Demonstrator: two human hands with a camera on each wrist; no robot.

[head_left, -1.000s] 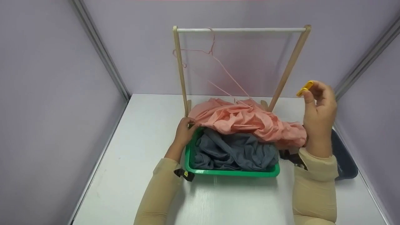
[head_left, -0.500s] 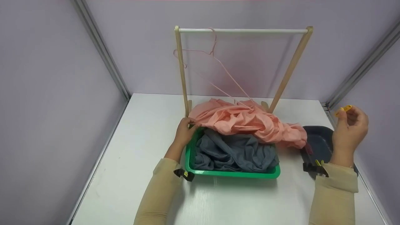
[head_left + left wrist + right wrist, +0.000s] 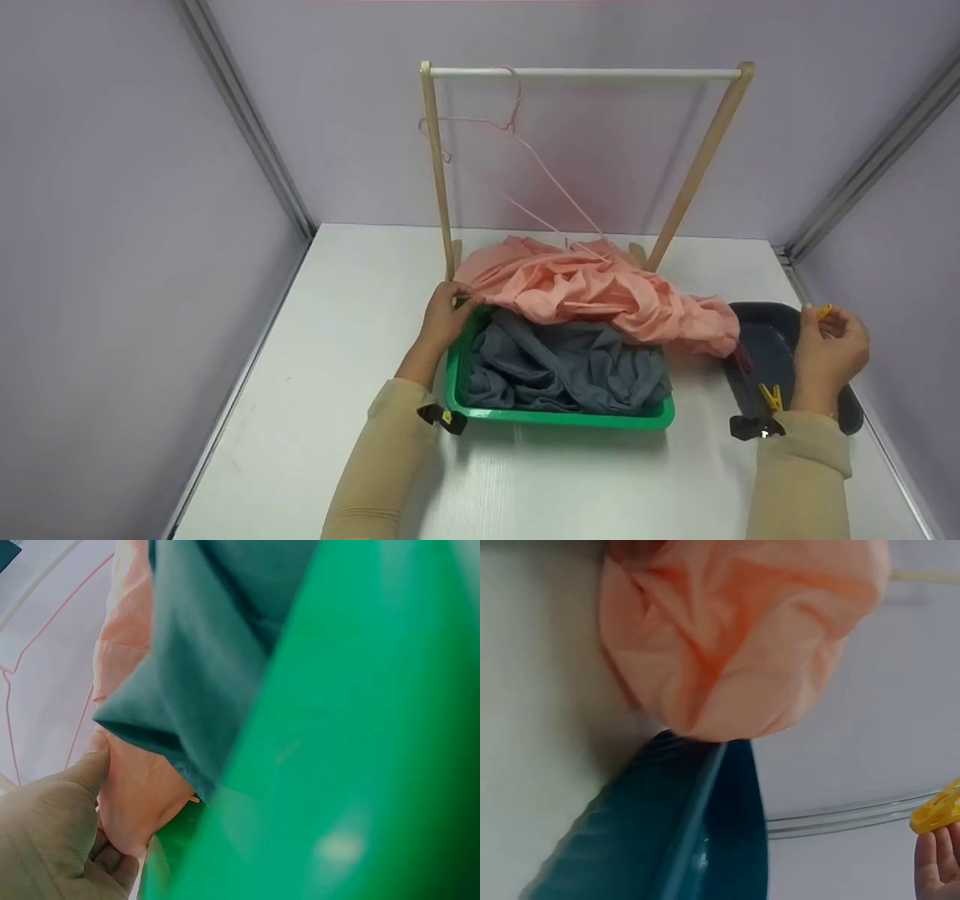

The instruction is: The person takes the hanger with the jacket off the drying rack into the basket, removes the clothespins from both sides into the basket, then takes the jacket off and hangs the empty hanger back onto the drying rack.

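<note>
I see left hand [image 3: 444, 309] pinching pink cloth [image 3: 592, 289] at basket [image 3: 555, 414] corner to steady it, right hand [image 3: 829, 352] fingers pinching yellow clip [image 3: 823, 310] over tray [image 3: 757, 319] right of basket.

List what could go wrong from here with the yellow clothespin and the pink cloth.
The right hand pinches the yellow clothespin only at the fingertips over the dark tray; it might slip and miss. The pink cloth drapes past the green basket onto the tray, so it could snag. The left hand grips its other edge; tugging might tilt the hanger.
</note>
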